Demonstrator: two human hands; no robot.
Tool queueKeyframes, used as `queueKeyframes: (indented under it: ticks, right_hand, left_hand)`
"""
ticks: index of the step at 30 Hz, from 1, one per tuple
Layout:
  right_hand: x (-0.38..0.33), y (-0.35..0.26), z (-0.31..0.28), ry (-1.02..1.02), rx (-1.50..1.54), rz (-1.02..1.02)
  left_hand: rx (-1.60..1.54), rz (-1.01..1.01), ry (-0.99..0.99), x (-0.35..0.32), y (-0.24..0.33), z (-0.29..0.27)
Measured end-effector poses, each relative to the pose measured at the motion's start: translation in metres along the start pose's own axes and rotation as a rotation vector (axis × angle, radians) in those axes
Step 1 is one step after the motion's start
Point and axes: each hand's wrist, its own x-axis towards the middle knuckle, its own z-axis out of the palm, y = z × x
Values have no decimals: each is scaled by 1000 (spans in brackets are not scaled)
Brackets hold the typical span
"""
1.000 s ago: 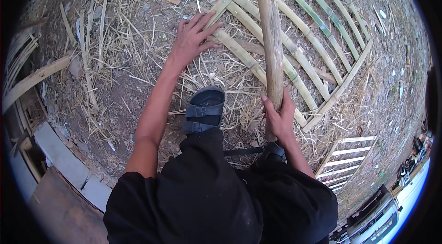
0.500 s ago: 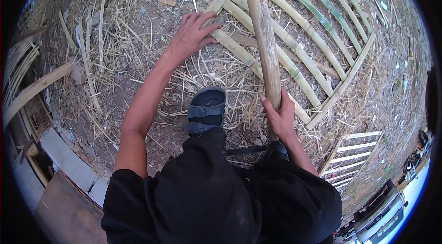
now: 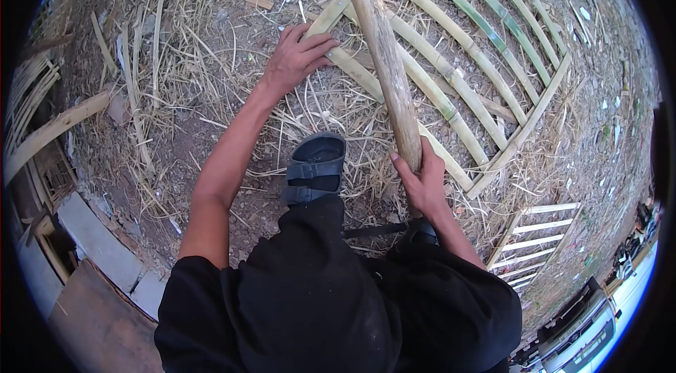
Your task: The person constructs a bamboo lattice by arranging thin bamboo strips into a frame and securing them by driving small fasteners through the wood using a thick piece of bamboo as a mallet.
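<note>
A bamboo lattice panel (image 3: 358, 76), made of pale and greenish slats nailed to cross strips, lies on the ground ahead of me. My left hand (image 3: 296, 59) grips its near left corner, fingers curled over the slat end; the thumb and the underside of the grip are partly hidden. A thick, rough wooden club-like pole (image 3: 384, 56) slants across the panel's near slats. Its near end is in my right hand (image 3: 428, 186), which is wrapped round it with the thumb on top. The pole's far end sits close to the right of my left hand, apart from it.
My sandalled foot (image 3: 317, 162) stands between my arms. Shavings and loose bamboo strips (image 3: 158, 28) litter the dirt. A smaller slatted panel (image 3: 535, 243) lies at the right. Boards (image 3: 102, 243) are at the lower left, and a vehicle (image 3: 581, 334) shows at the lower right.
The pole's far end has swung left and a little toward me, nearer my left hand. My right hand has shifted slightly left with it. My left hand stays at the corner.
</note>
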Motion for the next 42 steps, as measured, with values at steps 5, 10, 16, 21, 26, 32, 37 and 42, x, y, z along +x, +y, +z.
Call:
queueKeyframes:
  ticks: [5,10,16,21,26,32,37,42]
  right_hand:
    - [-2,-2,1,-9,-14,-31]
    - [-2,-4,0,-22,-33,-6]
    - [-2,-1,1,-22,-24,-4]
    - [-1,-2,-1,-50,-38,38]
    - [-1,3,1,-48,-65,-72]
    - [-11,7,2,-32,-232,-197]
    - [-19,11,5,-32,-365,-302]
    - [-13,25,9,-51,-479,-186]
  left_hand:
    - [6,15,-12,2,-2,-5]
    - [27,-14,-46,10,3,-11]
    - [-26,-73,-149,20,4,-20]
    - [-8,-38,-89,13,2,-15]
    - [40,17,-6,-2,-4,-1]
    - [189,27,-42,-9,-4,4]
    - [151,-27,-125,-14,2,-2]
    - [188,-137,-302,-12,19,-3]
